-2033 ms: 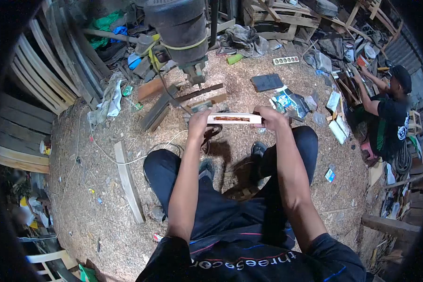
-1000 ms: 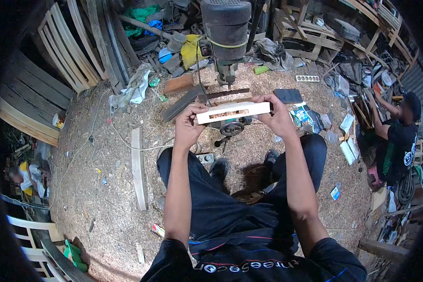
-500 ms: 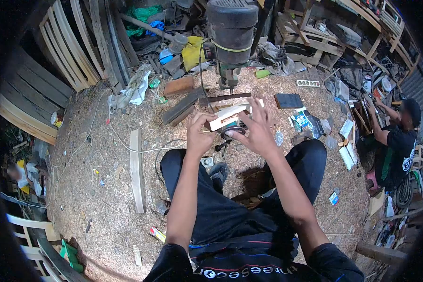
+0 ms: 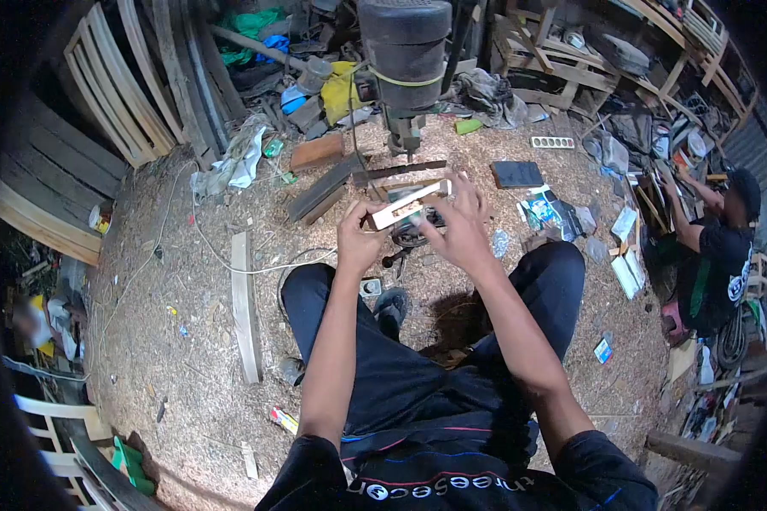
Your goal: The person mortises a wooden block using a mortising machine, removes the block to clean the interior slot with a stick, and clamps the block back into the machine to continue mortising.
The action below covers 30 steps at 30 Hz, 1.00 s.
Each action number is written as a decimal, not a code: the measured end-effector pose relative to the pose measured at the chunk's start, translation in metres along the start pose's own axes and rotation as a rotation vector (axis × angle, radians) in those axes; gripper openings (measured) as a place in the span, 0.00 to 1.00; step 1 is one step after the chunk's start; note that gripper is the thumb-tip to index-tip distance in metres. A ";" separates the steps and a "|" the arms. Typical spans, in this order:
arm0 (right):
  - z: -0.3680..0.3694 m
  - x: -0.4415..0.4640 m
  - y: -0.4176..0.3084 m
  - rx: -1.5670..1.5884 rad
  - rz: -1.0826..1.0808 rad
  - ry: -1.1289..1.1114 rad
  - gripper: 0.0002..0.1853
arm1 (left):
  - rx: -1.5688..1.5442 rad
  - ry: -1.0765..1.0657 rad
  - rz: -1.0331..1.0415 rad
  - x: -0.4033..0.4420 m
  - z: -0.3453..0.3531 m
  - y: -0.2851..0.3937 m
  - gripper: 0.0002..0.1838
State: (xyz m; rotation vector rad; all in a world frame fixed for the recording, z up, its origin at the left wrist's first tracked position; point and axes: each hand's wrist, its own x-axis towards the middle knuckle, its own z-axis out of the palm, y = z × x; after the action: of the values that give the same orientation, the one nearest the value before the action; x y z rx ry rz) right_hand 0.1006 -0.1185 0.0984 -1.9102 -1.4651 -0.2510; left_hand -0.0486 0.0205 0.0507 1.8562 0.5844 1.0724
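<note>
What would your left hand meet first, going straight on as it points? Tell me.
Beyond the pale wood piece it holds, the left hand would probably meet the dark strip first, though depth is unclear.

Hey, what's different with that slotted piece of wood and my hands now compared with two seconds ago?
The slotted wooden piece has swung from nearly level to a slant, its right end now farther from you. Your right hand has come inward, closer to your left hand; its exact grip is unclear. Your left hand still holds the left end. The plank lies on the ground as before.
</note>
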 end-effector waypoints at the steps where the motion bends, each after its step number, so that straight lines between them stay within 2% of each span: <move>1: 0.005 -0.002 0.000 0.001 -0.007 0.004 0.22 | 0.025 -0.002 0.025 -0.001 0.001 -0.001 0.17; 5: 0.021 -0.006 0.001 0.075 -0.123 -0.038 0.21 | 0.079 -0.011 0.100 -0.005 0.001 0.002 0.17; 8: 0.007 0.002 -0.022 0.106 -0.224 -0.091 0.18 | 0.100 -0.042 0.122 -0.004 0.002 0.012 0.17; 14: 0.007 -0.003 0.030 0.183 0.031 0.031 0.14 | -0.192 0.004 -0.085 -0.004 -0.001 -0.011 0.20; 16: 0.000 -0.001 0.055 0.333 0.227 0.054 0.13 | -0.268 -0.023 -0.157 -0.001 -0.004 -0.009 0.21; 17: -0.001 -0.006 0.066 0.405 0.341 0.061 0.13 | -0.277 -0.082 -0.215 -0.003 -0.007 -0.006 0.18; 19: 0.000 -0.008 0.092 0.484 0.525 0.025 0.16 | -0.183 -0.063 -0.199 -0.006 0.001 -0.011 0.18; 20: 0.004 -0.011 0.102 0.524 0.611 0.012 0.17 | -0.254 -0.060 -0.245 -0.008 0.006 -0.019 0.18; 23: 0.035 -0.039 0.107 0.391 0.244 -0.003 0.22 | -0.248 -0.089 -0.159 -0.009 0.022 -0.020 0.18; 24: 0.038 -0.046 0.110 0.430 0.153 -0.118 0.25 | -0.320 -0.100 -0.221 -0.009 0.029 -0.025 0.18; 27: 0.042 -0.060 0.121 0.583 0.456 -0.329 0.27 | -0.345 -0.086 -0.304 -0.010 0.045 -0.040 0.16; 28: 0.029 -0.058 0.113 0.657 0.607 -0.346 0.28 | -0.341 -0.132 -0.336 -0.009 0.049 -0.046 0.21; 30: 0.021 -0.061 0.112 0.750 0.607 -0.272 0.27 | -0.420 0.034 -0.362 -0.012 0.063 -0.052 0.28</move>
State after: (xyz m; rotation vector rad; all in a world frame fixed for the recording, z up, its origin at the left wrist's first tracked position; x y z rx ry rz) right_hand 0.1765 -0.1643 0.0042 -1.6679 -0.8662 0.7581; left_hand 0.0011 0.0079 -0.0142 1.3118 0.6310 0.9021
